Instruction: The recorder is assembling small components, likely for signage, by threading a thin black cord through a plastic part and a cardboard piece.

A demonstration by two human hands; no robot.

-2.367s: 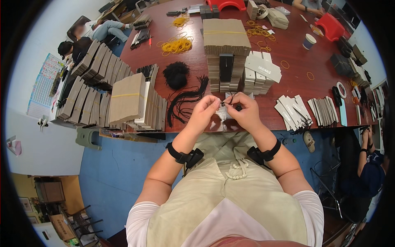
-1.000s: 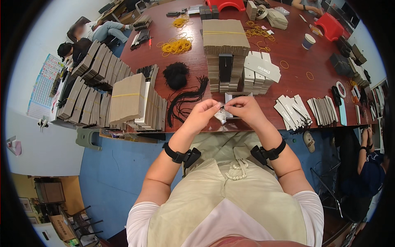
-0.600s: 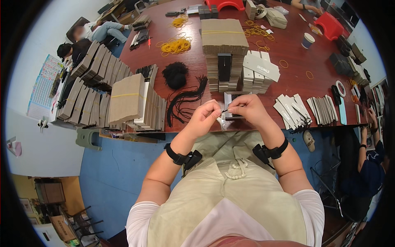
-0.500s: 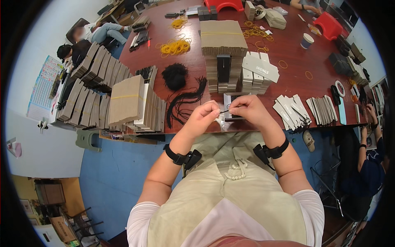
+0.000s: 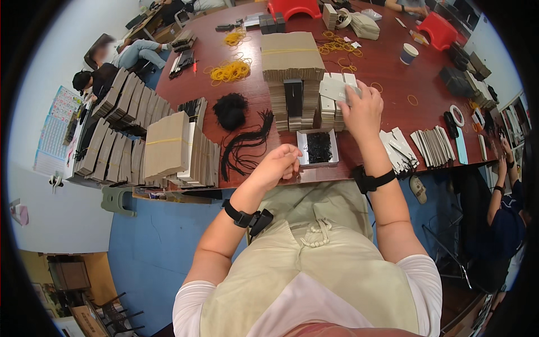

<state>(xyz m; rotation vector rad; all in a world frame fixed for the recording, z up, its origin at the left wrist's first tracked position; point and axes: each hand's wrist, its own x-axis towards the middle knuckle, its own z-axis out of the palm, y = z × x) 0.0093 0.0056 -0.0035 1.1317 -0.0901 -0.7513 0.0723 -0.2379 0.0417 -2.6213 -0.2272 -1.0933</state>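
One pale grey card tag (image 5: pixel 341 91), one o'clock from the open white box (image 5: pixel 335 150), atop its tag stack (image 5: pixel 329 115) under my right fingers (image 5: pixel 363 92), grip uncertain, could topple neighbours if dragged askew; my left fingers (image 5: pixel 288 153), eight o'clock, half-curled, contents indeterminable.

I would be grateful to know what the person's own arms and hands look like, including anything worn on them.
The left hand and right hand wear no gloves. Short white fabric sleeves end above the elbows. A black strap with a boxy black module circles the left wrist; a similar black band circles the right. No markings are legible.
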